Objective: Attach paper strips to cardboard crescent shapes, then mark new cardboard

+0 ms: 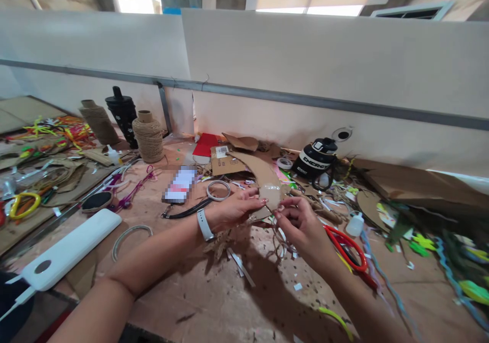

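Observation:
A curved cardboard strip (255, 164) rises from between my hands, with a shiny clear patch near its lower end. My left hand (237, 208), a pale watch band at its wrist, grips that lower end between thumb and fingers. Close beside it, my right hand (300, 223) is closed in a pinch at the strip's edge, on what looks like thin brown twine (278, 244) that hangs in loops below. The fingertips partly hide where twine and cardboard meet.
Red-handled scissors (349, 249) lie by my right forearm, near a small white bottle (355, 224). A black jug (315, 160) stands behind. Leftward are a phone (179, 184), a twine spool (147, 137) and a white power bank (72, 251). Paper scraps litter the table (214, 302).

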Motion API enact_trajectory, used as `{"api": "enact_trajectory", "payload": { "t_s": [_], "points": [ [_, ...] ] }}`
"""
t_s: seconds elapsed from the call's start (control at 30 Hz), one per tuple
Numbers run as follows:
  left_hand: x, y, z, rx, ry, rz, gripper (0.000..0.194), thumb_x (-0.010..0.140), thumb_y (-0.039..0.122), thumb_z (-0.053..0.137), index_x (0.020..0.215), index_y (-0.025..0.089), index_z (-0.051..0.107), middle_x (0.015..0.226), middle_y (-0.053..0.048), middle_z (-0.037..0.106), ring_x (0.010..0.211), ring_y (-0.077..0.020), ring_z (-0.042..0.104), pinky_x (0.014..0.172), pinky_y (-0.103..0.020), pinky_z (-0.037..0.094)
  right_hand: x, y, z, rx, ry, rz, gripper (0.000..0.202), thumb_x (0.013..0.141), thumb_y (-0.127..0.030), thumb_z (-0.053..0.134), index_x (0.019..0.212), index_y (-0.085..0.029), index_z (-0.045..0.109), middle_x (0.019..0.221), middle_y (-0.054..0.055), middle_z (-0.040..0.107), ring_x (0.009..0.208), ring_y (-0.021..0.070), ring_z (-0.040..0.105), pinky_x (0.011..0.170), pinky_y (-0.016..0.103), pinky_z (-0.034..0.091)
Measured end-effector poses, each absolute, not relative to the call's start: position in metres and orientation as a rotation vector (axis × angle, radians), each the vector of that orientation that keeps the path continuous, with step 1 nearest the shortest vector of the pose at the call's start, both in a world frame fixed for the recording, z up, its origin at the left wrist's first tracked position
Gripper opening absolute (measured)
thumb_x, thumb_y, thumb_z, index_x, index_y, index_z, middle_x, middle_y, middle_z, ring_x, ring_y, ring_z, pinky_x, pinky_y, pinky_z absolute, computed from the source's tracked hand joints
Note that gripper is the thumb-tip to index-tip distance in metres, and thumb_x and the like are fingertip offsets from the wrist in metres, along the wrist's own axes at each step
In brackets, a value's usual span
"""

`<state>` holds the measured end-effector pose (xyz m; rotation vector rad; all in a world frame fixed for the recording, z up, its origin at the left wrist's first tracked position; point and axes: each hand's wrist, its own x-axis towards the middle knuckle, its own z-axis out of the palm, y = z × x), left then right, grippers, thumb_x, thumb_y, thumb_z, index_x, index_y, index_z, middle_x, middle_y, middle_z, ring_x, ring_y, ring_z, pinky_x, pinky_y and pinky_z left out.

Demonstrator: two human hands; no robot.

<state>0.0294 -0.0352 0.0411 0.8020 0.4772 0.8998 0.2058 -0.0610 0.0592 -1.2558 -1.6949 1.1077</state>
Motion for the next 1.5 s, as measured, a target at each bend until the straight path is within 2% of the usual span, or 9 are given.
{"api": "enact_trajectory", "payload": {
  "t_s": [0.17,0.33,0.6,0.77,1.0,1.2,1.37,1.5],
  "points": [
    [0.031,-0.033,0.040,0.830,0.492,0.979,0.048,0.064,0.027,0.083,0.105,0.016,0.061,0.090,-0.004,0.070,0.075,-0.0108,0.063,0.077,-0.024,0.046,0.204,-0.058,0.064,-1.323,-1.573,1.159,0.045,0.072,-0.058,0.064,0.087,-0.024,0.039,0.060,-0.007,0.053,0.041,0.0098,0.046,0.035,0.022,0.038],
    [0.033,-0.037,0.045,0.889,0.480,1.005,0.046,0.066,0.029,0.082,0.107,0.016,0.063,0.099,-0.007,0.069,0.087,-0.0138,0.063,0.085,-0.026,0.043,0.204,-0.051,0.061,-1.389,-1.637,1.259,0.050,0.073,-0.069,0.057,0.081,-0.021,0.048,0.054,-0.004,0.058,0.033,0.0095,0.046,0.032,0.022,0.035],
    [0.031,-0.038,0.044,0.974,0.587,0.971,0.033,0.071,0.038,0.077,0.091,0.014,0.067,0.091,-0.004,0.065,0.078,-0.0110,0.056,0.076,-0.025,0.044,0.205,-0.050,0.048,-1.248,-1.631,1.387,0.047,0.076,-0.063,0.061,0.076,-0.017,0.058,0.052,-0.002,0.060,0.034,0.0063,0.045,0.034,0.019,0.031],
    [0.030,-0.037,0.044,0.999,0.603,0.962,0.038,0.068,0.041,0.078,0.092,0.014,0.067,0.093,-0.005,0.065,0.079,-0.0120,0.057,0.075,-0.025,0.045,0.205,-0.049,0.048,-1.233,-1.537,1.456,0.044,0.073,-0.061,0.066,0.073,-0.017,0.059,0.049,-0.003,0.058,0.032,0.0060,0.042,0.033,0.019,0.029],
    [0.031,-0.036,0.041,1.012,0.619,0.941,0.041,0.069,0.043,0.077,0.097,0.016,0.066,0.095,-0.005,0.065,0.080,-0.0127,0.058,0.073,-0.025,0.044,0.202,-0.050,0.043,-1.182,-1.476,1.476,0.042,0.073,-0.058,0.068,0.074,-0.017,0.060,0.053,-0.002,0.061,0.036,0.0073,0.047,0.036,0.020,0.035],
    [0.027,-0.029,0.038,1.003,0.553,0.966,0.042,0.066,0.039,0.080,0.096,0.014,0.065,0.091,-0.005,0.066,0.080,-0.0131,0.057,0.078,-0.026,0.044,0.202,-0.045,0.041,-1.178,-1.463,1.645,0.044,0.073,-0.058,0.069,0.085,-0.017,0.060,0.061,-0.001,0.066,0.037,0.0051,0.048,0.035,0.017,0.031],
    [0.022,-0.025,0.039,1.088,0.570,0.912,0.035,0.069,0.037,0.078,0.093,0.014,0.067,0.087,-0.003,0.065,0.080,-0.0127,0.056,0.077,-0.025,0.043,0.204,-0.044,0.040,-1.163,-1.427,1.684,0.042,0.073,-0.056,0.070,0.083,-0.017,0.058,0.059,-0.002,0.065,0.036,0.0049,0.047,0.035,0.017,0.033],
    [0.024,-0.026,0.038,1.053,0.601,0.910,0.040,0.071,0.041,0.075,0.099,0.015,0.066,0.089,-0.004,0.065,0.080,-0.0132,0.057,0.073,-0.023,0.042,0.202,-0.044,0.034,-1.143,-1.431,1.687,0.041,0.074,-0.055,0.070,0.084,-0.017,0.059,0.057,-0.003,0.064,0.036,0.0054,0.048,0.036,0.017,0.037]
  ]
}}
